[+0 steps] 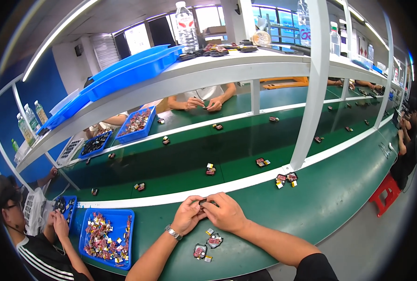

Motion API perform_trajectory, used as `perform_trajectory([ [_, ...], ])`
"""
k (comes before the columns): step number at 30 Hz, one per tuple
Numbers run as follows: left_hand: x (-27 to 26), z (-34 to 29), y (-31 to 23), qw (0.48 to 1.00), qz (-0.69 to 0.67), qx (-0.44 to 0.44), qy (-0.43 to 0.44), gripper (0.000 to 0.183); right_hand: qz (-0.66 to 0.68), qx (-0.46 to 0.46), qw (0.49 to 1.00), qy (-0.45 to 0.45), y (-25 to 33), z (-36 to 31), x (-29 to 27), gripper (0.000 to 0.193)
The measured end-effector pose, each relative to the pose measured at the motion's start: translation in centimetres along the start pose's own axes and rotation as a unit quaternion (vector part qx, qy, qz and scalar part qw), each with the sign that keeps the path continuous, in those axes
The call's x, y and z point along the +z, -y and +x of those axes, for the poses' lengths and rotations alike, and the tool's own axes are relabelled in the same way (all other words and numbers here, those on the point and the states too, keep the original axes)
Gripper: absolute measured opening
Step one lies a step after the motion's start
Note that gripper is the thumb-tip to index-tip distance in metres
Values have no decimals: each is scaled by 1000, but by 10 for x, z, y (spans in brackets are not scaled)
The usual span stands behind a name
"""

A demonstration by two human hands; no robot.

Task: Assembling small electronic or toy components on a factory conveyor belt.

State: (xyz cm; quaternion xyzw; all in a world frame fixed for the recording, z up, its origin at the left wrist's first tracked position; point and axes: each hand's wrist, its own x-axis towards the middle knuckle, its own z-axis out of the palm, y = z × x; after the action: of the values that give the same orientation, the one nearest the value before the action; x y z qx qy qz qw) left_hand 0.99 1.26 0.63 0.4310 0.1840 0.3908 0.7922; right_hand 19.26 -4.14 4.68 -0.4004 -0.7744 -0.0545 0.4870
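Note:
My left hand (186,218), with a metal-band watch (173,232) at its wrist, is closed around a small black electronic part (202,202). From the other side my right hand (228,213) pinches at the same part, its fingers covering most of it. Some reddish pieces show between the hands, too small to make out. On the green table just below them lie two assemblies with black frames, red circuit boards and small yellow-white battery-like tabs: one assembly (214,240) near my right wrist, another assembly (200,251) nearer to me.
Left of my arm stands a blue tray (131,234) heaped with red boards. Beyond a white rail (171,199), similar assemblies (211,169) lie spaced along a green conveyor belt (180,169). A white post (311,93) rises ahead on the right. A co-worker (35,248) sits at left.

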Motion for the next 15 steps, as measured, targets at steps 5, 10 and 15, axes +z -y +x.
perform_trajectory([
  [5,1,-1,2,1000,20,-14,-13,27,-15,3,1000,23,-3,-6,8,22],
  [10,2,-1,1,999,27,-19,-18,26,-40,5,999,34,-1,-5,9,20],
  [15,2,1,2,999,36,-27,-25,25,-53,8,998,32,-2,-6,12,18],
])
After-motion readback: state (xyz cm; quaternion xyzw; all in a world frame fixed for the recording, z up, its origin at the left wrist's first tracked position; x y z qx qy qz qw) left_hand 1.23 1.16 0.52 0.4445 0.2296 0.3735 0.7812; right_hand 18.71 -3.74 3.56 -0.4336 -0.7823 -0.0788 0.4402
